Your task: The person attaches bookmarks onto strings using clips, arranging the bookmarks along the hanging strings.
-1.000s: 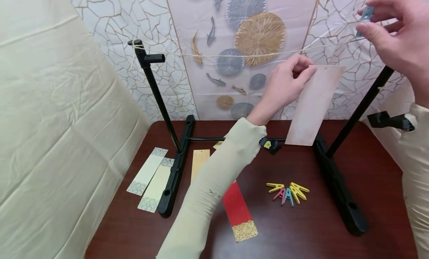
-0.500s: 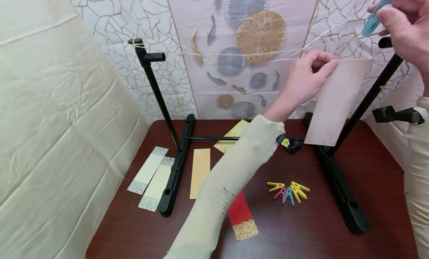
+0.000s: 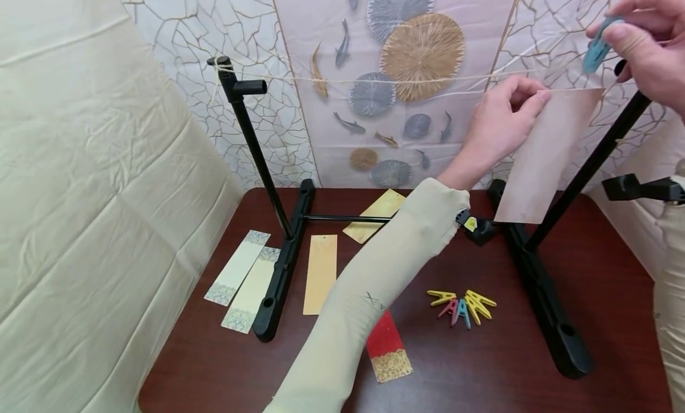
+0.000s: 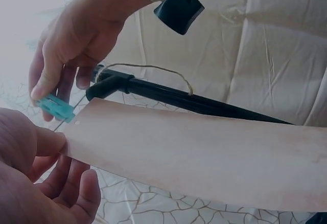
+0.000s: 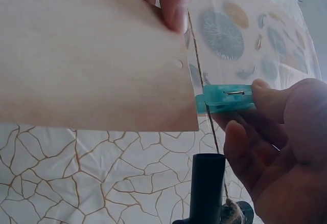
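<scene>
While the head view looks down over the dark red table (image 3: 455, 371), the left hand (image 3: 505, 113) pinches the pale card (image 3: 548, 157) by its upper left corner, thumb against curled fingers. The card hangs at a slant beside the right post (image 3: 594, 169) of the black stand, its top edge near the thin string (image 3: 342, 81). The right hand (image 3: 655, 50) pinches a teal clothespin (image 3: 602, 44) at the string. Small clothespins (image 3: 476, 308) lie grouped on the table; a red card (image 3: 389, 344), partly behind the left sleeve (image 3: 369, 300), lies left of them.

In the left wrist view, the left thumb and fingers grip the card's edge close to a small hole (image 4: 77, 122), and the clothespin sits just beside that end, held between the right thumb and fingers.

In the right wrist view, the clothespin lies across the string, its tip right at the card's edge; whether its jaws clamp the card, I cannot tell.
</scene>
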A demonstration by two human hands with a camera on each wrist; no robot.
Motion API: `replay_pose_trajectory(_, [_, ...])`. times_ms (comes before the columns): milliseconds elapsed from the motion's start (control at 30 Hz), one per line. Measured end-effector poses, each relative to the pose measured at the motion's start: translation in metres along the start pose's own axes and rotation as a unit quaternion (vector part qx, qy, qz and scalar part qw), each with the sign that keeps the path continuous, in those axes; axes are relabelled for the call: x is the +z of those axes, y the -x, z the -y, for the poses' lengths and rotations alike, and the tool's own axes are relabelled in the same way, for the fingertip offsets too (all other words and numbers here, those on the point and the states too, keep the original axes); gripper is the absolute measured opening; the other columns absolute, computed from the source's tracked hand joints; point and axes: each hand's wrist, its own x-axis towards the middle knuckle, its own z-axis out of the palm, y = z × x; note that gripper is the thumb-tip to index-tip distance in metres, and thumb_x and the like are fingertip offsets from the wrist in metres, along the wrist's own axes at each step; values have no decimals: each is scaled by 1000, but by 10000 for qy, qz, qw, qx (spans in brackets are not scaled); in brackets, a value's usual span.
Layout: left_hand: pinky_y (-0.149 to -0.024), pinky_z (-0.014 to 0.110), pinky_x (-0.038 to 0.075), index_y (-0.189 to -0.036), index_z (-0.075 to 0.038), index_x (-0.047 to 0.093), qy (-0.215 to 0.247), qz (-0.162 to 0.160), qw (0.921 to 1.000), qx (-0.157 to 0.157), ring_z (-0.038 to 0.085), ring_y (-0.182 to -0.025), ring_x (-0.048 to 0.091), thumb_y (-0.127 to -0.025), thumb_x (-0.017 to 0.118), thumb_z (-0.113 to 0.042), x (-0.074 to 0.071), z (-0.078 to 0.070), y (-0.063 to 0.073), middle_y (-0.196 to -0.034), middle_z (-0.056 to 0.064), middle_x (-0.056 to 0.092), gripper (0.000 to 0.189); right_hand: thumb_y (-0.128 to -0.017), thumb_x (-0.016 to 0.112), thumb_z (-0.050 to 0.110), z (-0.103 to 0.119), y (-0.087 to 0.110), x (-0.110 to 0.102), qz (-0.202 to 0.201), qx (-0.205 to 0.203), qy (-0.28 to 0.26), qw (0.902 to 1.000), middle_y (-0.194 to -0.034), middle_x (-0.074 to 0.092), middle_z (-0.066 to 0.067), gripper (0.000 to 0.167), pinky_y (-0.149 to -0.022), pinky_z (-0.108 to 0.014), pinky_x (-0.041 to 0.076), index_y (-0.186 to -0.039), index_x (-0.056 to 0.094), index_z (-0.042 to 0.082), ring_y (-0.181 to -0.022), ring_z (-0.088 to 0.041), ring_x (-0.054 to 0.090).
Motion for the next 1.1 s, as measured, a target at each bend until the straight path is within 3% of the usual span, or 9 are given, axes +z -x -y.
replay_pose_trajectory(200, [-71, 1, 36, -106, -28, 68, -37, 13, 10000, -68, -13, -77, 52, -96, 62, -35, 1, -1, -2, -87, -21, 65, 13, -100, 54, 16, 2, 6, 1, 102, 144, 220, 9996, -104, 60, 41, 22, -60, 1, 38, -105, 57, 37, -69, 19, 53])
replay_pose_trajectory(500, [-69, 3, 38, -106, -30, 67, 210, 70, 9995, -220, -13, -76, 53, -96, 62, -36, 3, -6, -2, -86, -22, 63, 13, -100, 54, 9, -3, 8, -2, 180, 98, -171, 9996, -97, 62, 40, 25, -56, 2, 40, -107, 58, 33, -77, 20, 58])
replay_pose_trajectory(667, [-69, 3, 39, -103, -29, 68, 179, 165, 9996, -118, -13, -76, 54, -97, 61, -35, 4, -5, -1, -86, -21, 64, 11, -102, 52, 20, -2, 9, -7, 67, 106, 354, 9993, -106, 61, 39, 19, -57, 2, 38, -114, 58, 34, -68, 19, 52])
replay_pose_trajectory(900, [-70, 2, 39, -108, -30, 68, 224, 151, 9995, -137, -14, -78, 54, -97, 61, -36, 5, -4, -2, -88, -22, 65, 14, -98, 56, 5, 1, 7, -1, 295, -53, -130, 9995, -92, 62, 41, 30, -50, -1, 37, -101, 59, 35, -65, 20, 55])
replay_pose_trajectory(1100, [-69, 3, 40, -107, -30, 68, 372, 148, 9990, -216, -12, -77, 54, -97, 61, -36, 4, -3, 0, -88, -21, 64, 14, -98, 55, 4, 2, 12, 1, 320, -108, -76, 9994, -94, 62, 41, 31, -52, -1, 37, -102, 59, 35, -64, 19, 53])
